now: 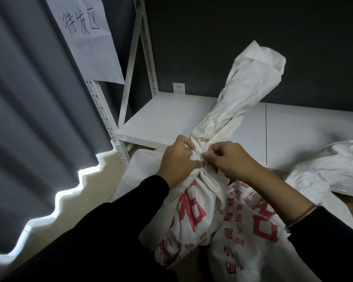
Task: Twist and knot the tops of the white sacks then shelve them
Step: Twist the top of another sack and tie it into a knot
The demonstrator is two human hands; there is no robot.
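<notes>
— Where were the hands?
— Mid-frame. The left grip (176, 159) and right grip (231, 159) both pinched the neck of the white sack (194, 212), and its twisted top (243, 92) rose toward the upper right.
— And behind?
— The white shelf (167, 115). Another sack (322, 165) lay at the right edge.

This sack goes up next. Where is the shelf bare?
Bare: the shelf between the left post and the twisted sack top, and past the seam toward the wall. Crowded: the right end, where another sack lies.
</notes>
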